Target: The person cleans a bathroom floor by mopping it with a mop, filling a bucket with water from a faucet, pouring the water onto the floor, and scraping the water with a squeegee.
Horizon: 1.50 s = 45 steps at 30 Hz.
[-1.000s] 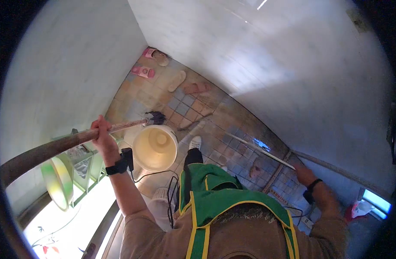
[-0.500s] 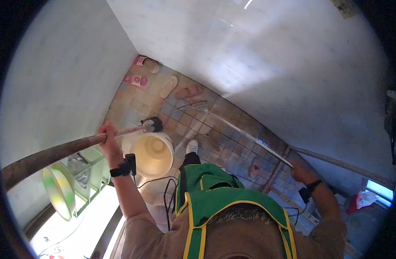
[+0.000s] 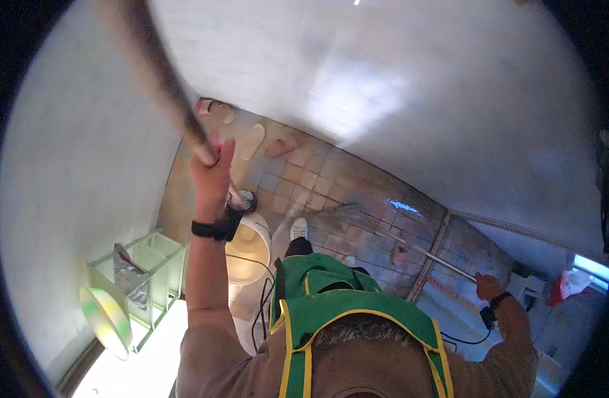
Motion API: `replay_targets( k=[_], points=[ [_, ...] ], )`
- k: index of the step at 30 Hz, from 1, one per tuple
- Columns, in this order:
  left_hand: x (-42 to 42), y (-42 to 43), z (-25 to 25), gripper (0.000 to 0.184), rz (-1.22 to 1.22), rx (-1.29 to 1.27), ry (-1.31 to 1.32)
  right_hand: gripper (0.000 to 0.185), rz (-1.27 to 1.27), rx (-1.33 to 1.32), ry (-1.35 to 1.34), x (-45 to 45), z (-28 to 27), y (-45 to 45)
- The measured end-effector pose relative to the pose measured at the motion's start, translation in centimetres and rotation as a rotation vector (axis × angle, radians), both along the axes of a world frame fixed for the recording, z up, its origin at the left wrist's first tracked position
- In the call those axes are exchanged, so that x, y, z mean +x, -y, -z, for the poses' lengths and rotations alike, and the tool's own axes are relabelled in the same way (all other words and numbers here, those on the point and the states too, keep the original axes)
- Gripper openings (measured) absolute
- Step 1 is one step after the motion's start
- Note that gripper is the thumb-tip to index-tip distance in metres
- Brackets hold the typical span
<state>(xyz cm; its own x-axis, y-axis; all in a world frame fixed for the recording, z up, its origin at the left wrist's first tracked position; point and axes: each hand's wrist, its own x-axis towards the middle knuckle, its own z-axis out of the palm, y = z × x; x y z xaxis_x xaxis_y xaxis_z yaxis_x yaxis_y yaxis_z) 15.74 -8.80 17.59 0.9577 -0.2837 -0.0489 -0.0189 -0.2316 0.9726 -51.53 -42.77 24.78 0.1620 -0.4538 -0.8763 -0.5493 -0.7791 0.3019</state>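
My left hand [image 3: 211, 180] is wrapped round the thick pole of a mop [image 3: 174, 99], which rises blurred toward the upper left. The dark round mop head [image 3: 250, 201] is on the floor behind a cream bucket [image 3: 265, 242], partly hidden by my wrist. At the right, my right hand [image 3: 488, 287] grips the end of a thin pale pole [image 3: 444, 259]. This pole belongs to what looks like a broom, with a fanned head [image 3: 342, 211] smeared by motion low over the tiles; contact with the floor is unclear.
Slippers [image 3: 253, 142] lie along the far wall. A pale green rack [image 3: 160, 249] and a multicoloured basin [image 3: 105, 323] stand at the left. A raised sill [image 3: 429, 255] crosses the floor at right, near a red and white bag [image 3: 571, 285]. Black cables hang beside the bucket.
My left hand has moved right and up, and the mop pole has swung from pointing left to steeply upward. The broom head has come nearer and to the right; my right hand has moved right and down.
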Motion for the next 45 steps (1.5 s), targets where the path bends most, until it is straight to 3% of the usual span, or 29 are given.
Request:
replay_targets(
  k=[3,7,10,13,17,20,22,23,24,26,29,30,32,35,40,43,45],
  points=[
    [1.5,5.1,0.0,0.024,0.135,0.079,-0.025,0.043,0.055,0.014,-0.069,1.1,-4.9,-1.7],
    [0.8,11.7,2.8,0.029,0.248,0.040,-0.065,0.043,0.166,-0.027,-0.084,1.8,-7.1,-3.5],
    [0.4,16.2,4.3,0.033,0.293,0.088,-0.119,0.045,0.113,-0.029,0.168,-2.4,-3.6,-3.0],
    [0.6,20.2,7.3,0.037,0.246,0.087,-0.131,0.035,0.250,-0.066,0.327,4.0,0.2,-2.8],
    [3.2,21.7,18.5,0.036,0.377,0.231,-0.055,0.038,0.490,0.042,0.327,7.2,6.5,-2.7],
    [1.8,20.3,24.0,0.036,0.550,0.277,-0.110,0.041,0.182,-0.050,0.457,-0.1,9.1,-6.3],
    [-0.2,20.4,23.1,0.037,0.631,0.172,-0.212,0.040,0.292,-0.032,0.323,-5.7,7.5,-8.7],
    [-1.1,21.0,22.1,0.038,0.665,0.114,-0.265,0.039,0.192,-0.061,0.317,-9.1,6.0,-9.7],
    [-1.6,21.9,21.1,0.037,0.626,0.162,-0.179,0.038,0.092,-0.089,0.309,-11.9,4.5,-10.8],
    [-2.6,24.6,18.7,0.037,0.542,0.248,-0.006,0.035,0.160,-0.163,0.108,-14.0,0.1,-12.3],
    [-3.2,28.6,14.7,0.035,0.368,0.071,0.131,0.033,0.319,-0.058,-0.121,-15.2,-3.5,-12.6],
    [-2.8,29.4,15.5,0.034,0.383,0.031,0.057,0.033,0.346,-0.069,-0.148,-14.9,-4.0,-12.7],
    [-2.3,29.3,16.8,0.032,0.451,0.170,0.157,0.033,0.401,-0.085,-0.203,-12.8,-4.8,-13.0],
    [-2.4,29.2,16.7,0.031,0.554,0.309,0.030,0.036,0.494,-0.100,-0.253,-10.9,-5.7,-12.1],
    [-3.1,28.1,14.8,0.051,0.531,0.114,0.110,0.036,0.395,-0.294,-0.192,-14.7,-5.7,-12.6],
    [-0.8,27.8,16.4,0.075,0.667,0.256,0.064,0.031,0.442,-0.381,-0.119,-12.1,-7.8,-10.9],
    [-0.7,26.6,16.9,0.083,0.578,0.269,0.070,0.029,0.470,-0.383,-0.089,-11.7,-8.6,-10.5]
  ],
)
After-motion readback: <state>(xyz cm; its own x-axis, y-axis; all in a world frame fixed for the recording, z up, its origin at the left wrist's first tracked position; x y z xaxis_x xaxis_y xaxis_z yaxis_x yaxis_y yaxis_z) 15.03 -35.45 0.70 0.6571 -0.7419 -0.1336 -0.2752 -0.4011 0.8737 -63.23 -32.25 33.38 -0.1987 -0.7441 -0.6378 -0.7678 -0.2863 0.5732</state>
